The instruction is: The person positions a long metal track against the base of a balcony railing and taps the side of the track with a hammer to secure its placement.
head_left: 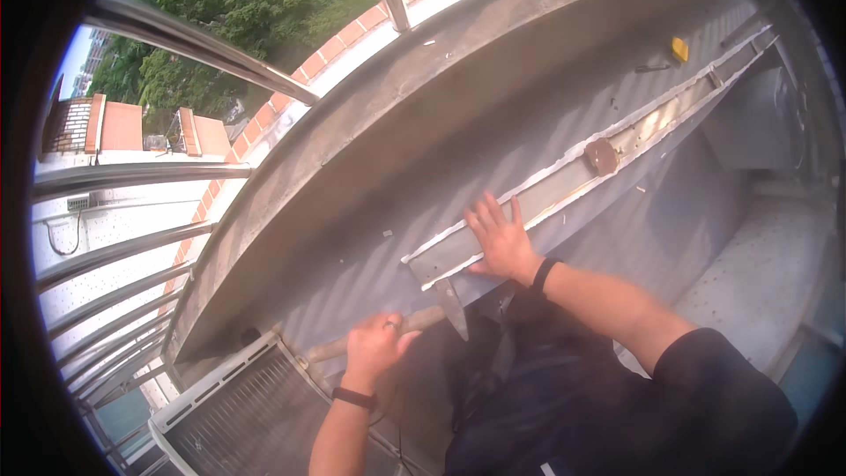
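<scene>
My left hand (377, 344) is closed around the pale handle of a hammer (454, 308), whose metal head lies just below the near end of a long, narrow channel (542, 197). The channel has rough white edges and runs diagonally toward the upper right. My right hand (500, 234) rests on it near its lower-left end, fingers spread. Farther along the channel sits a brown block (601, 156). My dark-clothed body hides part of the floor below.
A curved concrete ledge (370, 97) with steel railings (194, 42) borders a grey floor (370, 273), with trees and buildings beyond. A metal slatted unit (242, 401) is at lower left. A yellow object (679, 49) and small debris lie along the ledge's base; a grey structure (758, 123) stands right.
</scene>
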